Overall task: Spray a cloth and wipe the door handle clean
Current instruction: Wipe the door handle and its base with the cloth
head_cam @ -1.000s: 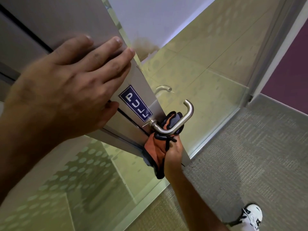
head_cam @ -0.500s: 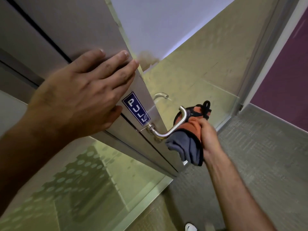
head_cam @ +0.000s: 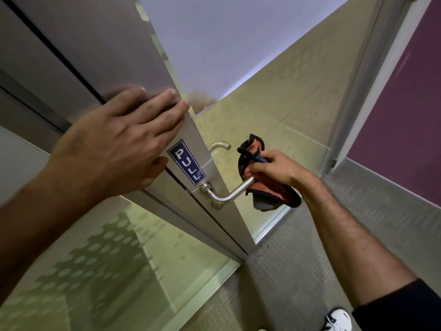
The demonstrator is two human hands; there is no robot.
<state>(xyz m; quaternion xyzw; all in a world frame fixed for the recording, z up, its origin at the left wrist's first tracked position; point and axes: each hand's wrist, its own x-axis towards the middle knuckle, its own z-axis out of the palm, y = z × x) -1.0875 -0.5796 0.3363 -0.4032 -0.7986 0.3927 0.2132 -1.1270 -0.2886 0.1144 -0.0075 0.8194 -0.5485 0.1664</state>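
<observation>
Pinching cloth [head_cam: 267, 187] round door handle [head_cam: 229, 195], right hand [head_cam: 276, 167]; left hand [head_cam: 119, 149] flat, fingers [head_cam: 152, 108] together.

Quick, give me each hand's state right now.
Left hand: open, flat against the door.
Right hand: closed, holding the cloth on the handle.

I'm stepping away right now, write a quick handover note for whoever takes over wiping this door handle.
Left hand: flat on the door's metal stile, above the PULL sign, steadying it.
Right hand: grips the orange and grey cloth, wrapped over the outer end of the door handle.
Done: the wipe is under way.
Left: the bare bend and base near the door. No spray bottle in view.
</observation>
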